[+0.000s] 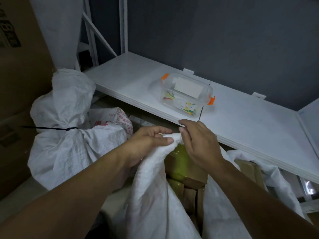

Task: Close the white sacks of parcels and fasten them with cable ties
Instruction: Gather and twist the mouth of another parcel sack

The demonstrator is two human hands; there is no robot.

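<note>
My left hand (pixel 146 142) pinched the bunched rim of the open sack (pixel 151 187) between thumb and fingers, and my right hand (pixel 198 144) curled on the same tuft from the other side, so both were closed on cloth and neither held a tie. The parcels (pixel 183 163) stood high inside the sack, close under my grip, and its right-hand rim hung slack and ungathered. I judged that freeing one hand to fetch a tie could let the neck spring open, or that a neck cinched over so little cloth could slip off. Left of the open sack stood a tied sack (pixel 65 135), a black cable tie (pixel 51 129) round its neck. Behind the open sack ran a white shelf (pixel 241 121) carrying a clear box (pixel 186 95) with orange clasps, against a dark wall (pixel 224 40); far left of it rose a cardboard carton (pixel 20 66).
</note>
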